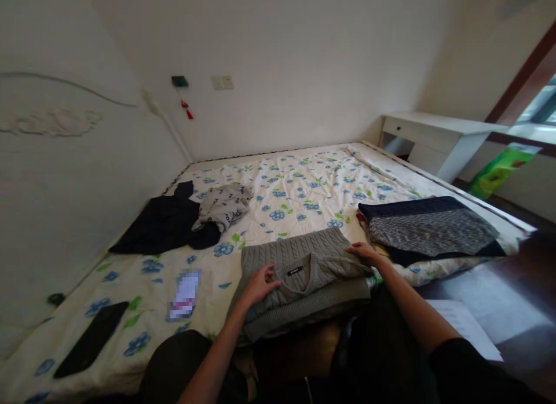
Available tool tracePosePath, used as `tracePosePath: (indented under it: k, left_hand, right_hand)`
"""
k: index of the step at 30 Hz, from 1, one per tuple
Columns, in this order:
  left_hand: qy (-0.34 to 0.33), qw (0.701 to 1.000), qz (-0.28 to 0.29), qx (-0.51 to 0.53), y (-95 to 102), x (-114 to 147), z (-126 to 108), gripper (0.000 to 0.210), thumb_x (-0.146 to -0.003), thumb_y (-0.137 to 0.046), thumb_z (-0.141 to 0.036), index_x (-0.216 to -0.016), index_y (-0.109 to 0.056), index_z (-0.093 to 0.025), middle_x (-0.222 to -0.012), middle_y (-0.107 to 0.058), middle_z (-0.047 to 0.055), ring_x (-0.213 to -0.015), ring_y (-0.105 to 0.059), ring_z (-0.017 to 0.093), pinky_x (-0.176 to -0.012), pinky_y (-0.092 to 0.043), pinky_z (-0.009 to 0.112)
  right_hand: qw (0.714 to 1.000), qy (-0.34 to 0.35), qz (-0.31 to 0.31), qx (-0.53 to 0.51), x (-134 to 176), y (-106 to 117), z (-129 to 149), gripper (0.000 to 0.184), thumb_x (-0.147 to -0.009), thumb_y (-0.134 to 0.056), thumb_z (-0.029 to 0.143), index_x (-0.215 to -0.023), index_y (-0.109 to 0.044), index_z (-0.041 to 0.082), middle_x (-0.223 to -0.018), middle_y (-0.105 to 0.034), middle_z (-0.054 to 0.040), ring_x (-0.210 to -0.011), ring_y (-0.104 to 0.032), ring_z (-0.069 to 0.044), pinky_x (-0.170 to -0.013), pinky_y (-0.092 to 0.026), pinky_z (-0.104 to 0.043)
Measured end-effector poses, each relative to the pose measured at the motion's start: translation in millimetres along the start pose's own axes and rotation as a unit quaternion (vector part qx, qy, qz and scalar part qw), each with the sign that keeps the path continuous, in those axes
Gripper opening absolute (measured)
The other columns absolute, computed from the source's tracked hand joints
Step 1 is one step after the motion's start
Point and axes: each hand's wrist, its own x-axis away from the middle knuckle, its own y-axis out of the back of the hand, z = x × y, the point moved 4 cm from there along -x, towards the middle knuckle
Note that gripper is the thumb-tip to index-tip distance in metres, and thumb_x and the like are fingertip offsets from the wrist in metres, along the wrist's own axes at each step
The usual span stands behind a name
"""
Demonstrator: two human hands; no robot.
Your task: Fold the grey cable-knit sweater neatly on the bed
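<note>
Grey cable-knit sweater: folded, at the near edge of the bed. Left hand open, resting flat on it; right hand open, fingers on its right edge. Beyond right: folded dark knitwear. Far left: dark garments.

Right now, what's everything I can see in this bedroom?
bed sheet: one, white with blue flowers, covering the bed
folded sweater: one, grey cable-knit, near edge
folded garment: one, navy and speckled grey, right side
dark clothes: one heap, navy, far left
patterned top: one, grey, on that heap
phone: one, black, near left
desk: one, white, far right corner
left hand: open, on the sweater
right hand: open, at the sweater's right edge
</note>
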Motion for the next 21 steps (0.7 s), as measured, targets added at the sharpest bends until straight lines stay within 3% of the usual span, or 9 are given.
tracePosePath:
  k: [2,4,6,8,10,12,13,16,21]
  left_hand:
    - [-0.046,0.987,0.145,0.056,-9.7,15,-17,0.066,-0.075,-0.093,-0.048,-0.134,-0.079,-0.021,-0.128,-0.083,0.013,-0.119,-0.078,0.031,-0.109,-0.058,0.043]
    - [-0.080,0.947,0.303,0.073,-12.6,35,-30,0.062,-0.074,-0.096,-0.045,-0.131,-0.082,-0.024,-0.127,-0.085,0.009,-0.124,-0.077,0.031,-0.110,-0.057,0.042]
    - [-0.089,0.925,0.363,0.067,-3.5,47,-32,0.062,-0.073,-0.098,-0.045,-0.130,-0.084,-0.026,-0.129,-0.085,0.009,-0.126,-0.077,0.032,-0.110,-0.057,0.042]
    - [-0.078,0.959,0.266,0.063,18.3,43,-23,0.060,-0.076,-0.094,-0.050,-0.129,-0.083,-0.024,-0.131,-0.084,0.011,-0.127,-0.076,0.033,-0.111,-0.058,0.044]
    - [-0.038,0.997,0.061,0.032,48.8,30,-2,0.058,-0.078,-0.086,-0.058,-0.124,-0.081,-0.022,-0.132,-0.083,0.014,-0.127,-0.075,0.036,-0.111,-0.059,0.048]
    - [0.032,0.993,-0.108,-0.019,73.8,22,26,0.061,-0.074,-0.085,-0.063,-0.118,-0.079,-0.020,-0.127,-0.083,0.017,-0.125,-0.076,0.041,-0.108,-0.060,0.052]
    - [0.070,0.986,-0.148,-0.035,80.6,20,39,0.063,-0.071,-0.086,-0.065,-0.113,-0.078,-0.020,-0.122,-0.084,0.018,-0.122,-0.077,0.043,-0.106,-0.062,0.053]
    - [0.140,0.982,-0.129,0.001,81.2,15,69,0.064,-0.061,-0.091,-0.068,-0.099,-0.076,-0.019,-0.107,-0.086,0.018,-0.112,-0.081,0.044,-0.098,-0.064,0.051]
    - [0.140,0.985,-0.044,0.094,70.8,10,71,0.067,-0.056,-0.094,-0.075,-0.089,-0.080,-0.019,-0.101,-0.088,0.016,-0.112,-0.081,0.044,-0.094,-0.066,0.047]
  right_hand:
    - [0.999,-0.039,-0.023,-0.024,-4,1,-6,0.051,-0.073,-0.100,0.050,-0.108,-0.078,0.019,-0.089,-0.083,-0.0031,-0.083,-0.079,-0.020,-0.074,-0.060,-0.024]
    - [0.996,-0.070,-0.035,-0.054,-6,2,-10,0.051,-0.073,-0.100,0.042,-0.112,-0.076,0.019,-0.090,-0.083,-0.0032,-0.082,-0.079,-0.019,-0.072,-0.060,-0.024]
    - [0.993,-0.081,-0.026,-0.082,-6,1,-13,0.049,-0.073,-0.101,0.038,-0.110,-0.075,0.019,-0.091,-0.083,-0.0040,-0.080,-0.079,-0.019,-0.070,-0.060,-0.024]
    - [0.993,-0.077,0.001,-0.090,-5,0,-12,0.045,-0.073,-0.102,0.042,-0.102,-0.076,0.019,-0.089,-0.083,-0.0062,-0.078,-0.079,-0.021,-0.069,-0.061,-0.025]
    - [0.994,-0.074,0.029,-0.071,-3,1,-12,0.045,-0.075,-0.101,0.051,-0.094,-0.077,0.018,-0.086,-0.083,-0.0092,-0.078,-0.079,-0.023,-0.068,-0.062,-0.027]
    - [0.996,-0.073,0.038,-0.037,-2,3,-10,0.049,-0.076,-0.099,0.059,-0.091,-0.079,0.017,-0.082,-0.082,-0.0117,-0.080,-0.080,-0.026,-0.068,-0.063,-0.029]
    - [0.997,-0.073,0.035,-0.019,-1,5,-10,0.050,-0.077,-0.099,0.060,-0.091,-0.080,0.016,-0.081,-0.082,-0.0126,-0.081,-0.080,-0.027,-0.068,-0.063,-0.030]
    - [0.997,-0.070,0.020,0.033,-2,10,-7,0.053,-0.078,-0.098,0.062,-0.094,-0.083,0.013,-0.083,-0.082,-0.0136,-0.089,-0.081,-0.030,-0.073,-0.063,-0.031]
    - [0.994,-0.047,0.052,0.081,-5,15,-4,0.054,-0.073,-0.101,0.060,-0.100,-0.086,0.015,-0.091,-0.085,-0.0119,-0.094,-0.082,-0.030,-0.082,-0.067,-0.034]
